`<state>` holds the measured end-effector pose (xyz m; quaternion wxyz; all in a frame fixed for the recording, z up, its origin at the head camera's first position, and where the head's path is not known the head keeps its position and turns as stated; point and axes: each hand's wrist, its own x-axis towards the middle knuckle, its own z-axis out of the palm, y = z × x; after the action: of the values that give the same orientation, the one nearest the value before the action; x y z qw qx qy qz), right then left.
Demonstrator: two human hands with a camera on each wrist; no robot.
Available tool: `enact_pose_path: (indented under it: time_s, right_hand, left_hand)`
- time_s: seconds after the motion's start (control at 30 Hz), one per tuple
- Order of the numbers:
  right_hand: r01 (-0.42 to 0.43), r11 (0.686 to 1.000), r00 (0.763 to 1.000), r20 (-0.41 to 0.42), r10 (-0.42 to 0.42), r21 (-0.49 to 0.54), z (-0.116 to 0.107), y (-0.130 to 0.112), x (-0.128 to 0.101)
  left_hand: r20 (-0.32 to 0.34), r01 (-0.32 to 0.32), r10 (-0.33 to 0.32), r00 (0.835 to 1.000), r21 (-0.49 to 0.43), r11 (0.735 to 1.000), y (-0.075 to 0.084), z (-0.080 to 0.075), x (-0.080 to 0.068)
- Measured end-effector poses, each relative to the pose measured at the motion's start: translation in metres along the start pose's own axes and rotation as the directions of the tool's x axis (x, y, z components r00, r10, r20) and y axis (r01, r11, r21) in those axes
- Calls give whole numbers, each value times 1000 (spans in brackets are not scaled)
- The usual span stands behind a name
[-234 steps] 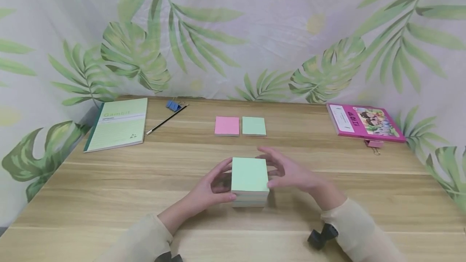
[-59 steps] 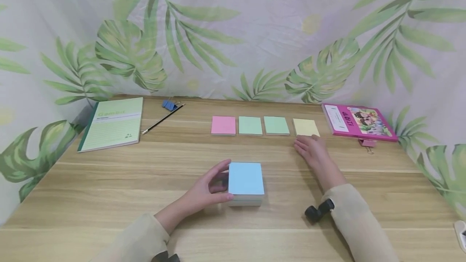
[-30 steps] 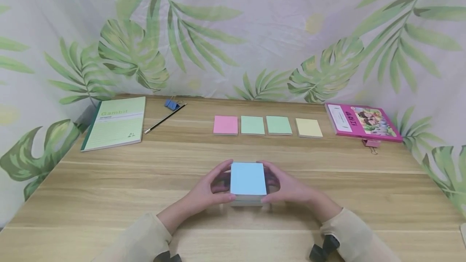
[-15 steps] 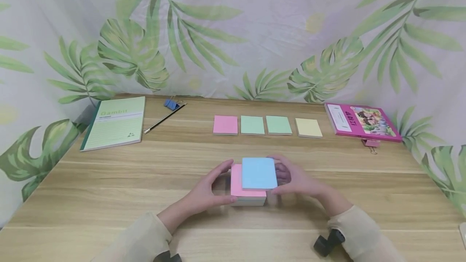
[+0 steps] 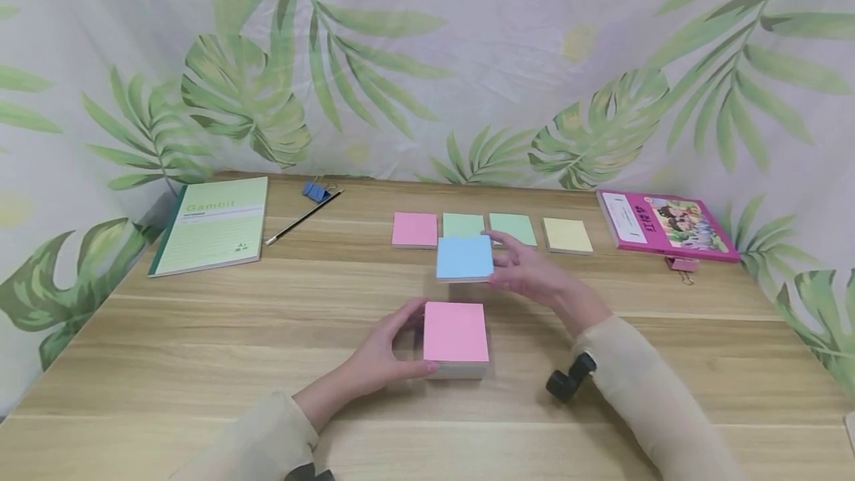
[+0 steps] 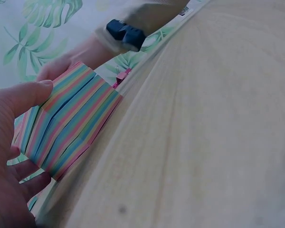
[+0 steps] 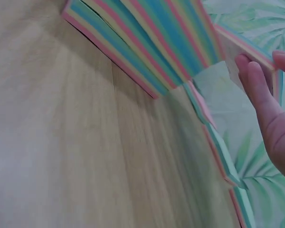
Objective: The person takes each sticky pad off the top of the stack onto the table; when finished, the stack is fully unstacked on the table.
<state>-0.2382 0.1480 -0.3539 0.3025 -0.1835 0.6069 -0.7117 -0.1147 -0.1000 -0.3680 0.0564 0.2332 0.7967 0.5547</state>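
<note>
In the head view my right hand point(image 5: 537, 273) pinches a blue-topped sticky note pad point(image 5: 464, 258) at its right edge, held up off the table. The pad partly covers the left green pad point(image 5: 463, 224) in the back row. Nearer, a stack of sticky note pads point(image 5: 456, 332) with a pink top sits on the table. My left hand point(image 5: 384, 355) grips its left side, thumb at the near corner. Its striped layered sides point(image 6: 73, 121) show in the left wrist view. The right wrist view shows the held pad point(image 7: 231, 50) from below.
Along the back lie a pink pad point(image 5: 414, 229), a second green pad point(image 5: 513, 227) and a yellow pad point(image 5: 567, 235). A notebook point(image 5: 212, 228), pencil point(image 5: 303, 218) and blue binder clip point(image 5: 317, 192) lie left. A pink book point(image 5: 670, 223) and pink clip point(image 5: 683, 264) lie right.
The right hand has placed a green and a yellow pad in the back row, then lifted the blue pad off the stack and moved it backward. Pink now tops the stack; the left hand stayed.
</note>
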Motion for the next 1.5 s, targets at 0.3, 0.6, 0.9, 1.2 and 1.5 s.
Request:
enact_pose_path:
  time_s: [0.3,0.6,0.9,1.2,1.5]
  right_hand:
    - [-143,989,989,41,144,-23,18,19,52]
    - [-164,983,985,46,169,-87,35,34,81]
    - [-170,966,979,76,187,-193,42,39,86]
    - [-155,963,967,164,193,-218,21,33,69]
    - [-26,995,982,182,44,-98,5,18,21]
  left_hand:
    - [3,-7,7,1000,7,1000,-4,2,0]
    - [0,-20,20,1000,-2,1000,-5,1,0]
    - [5,-10,10,1000,6,1000,-2,0,-1]
    - [6,-52,52,999,-4,999,-3,-1,0]
    - [-4,-21,21,1000,-5,1000,-3,0,0]
